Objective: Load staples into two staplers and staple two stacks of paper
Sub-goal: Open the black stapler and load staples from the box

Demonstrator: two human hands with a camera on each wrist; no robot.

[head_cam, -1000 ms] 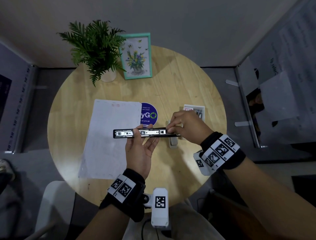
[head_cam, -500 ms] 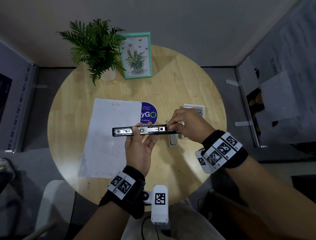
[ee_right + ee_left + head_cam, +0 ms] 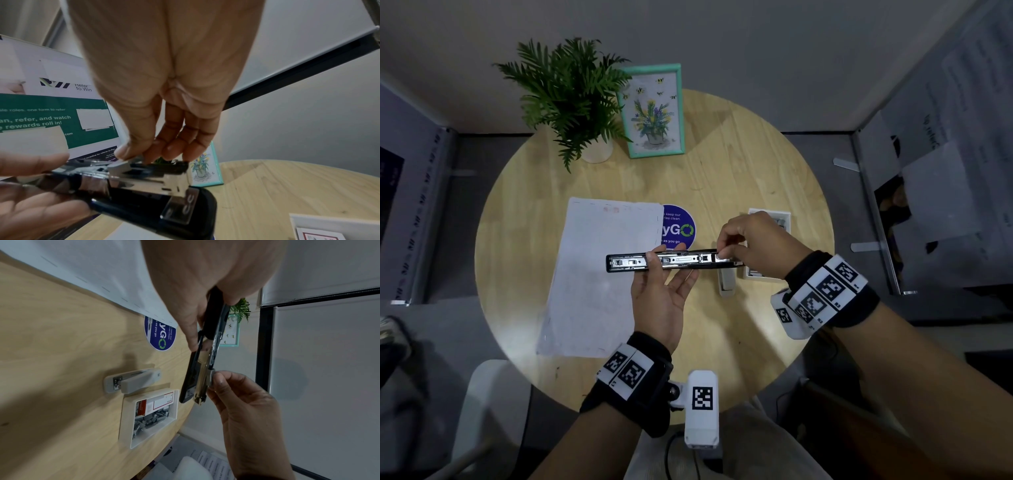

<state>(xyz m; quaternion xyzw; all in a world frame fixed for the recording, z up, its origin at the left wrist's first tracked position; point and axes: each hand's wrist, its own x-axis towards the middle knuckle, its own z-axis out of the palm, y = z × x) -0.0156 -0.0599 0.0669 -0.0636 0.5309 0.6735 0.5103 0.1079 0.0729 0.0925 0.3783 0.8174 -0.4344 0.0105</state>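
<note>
Stapler point(image 3: 669, 260), swung wide open, was gripped by the left hand point(image 3: 661, 294); a staple strip point(image 3: 210, 378) was pinched against it by the right hand point(image 3: 756, 245).

The head view is looking dim, with corners darkening and walls bending at the wide-angle edges. Soft overhead light is falling on the round table point(image 3: 756, 164), leaving a pale sheen on the paper point(image 3: 592, 274) and faint shadows beside the hands. Both wrist views are blurring close skin, and the black stapler point(image 3: 156, 199) is catching small highlights
</note>
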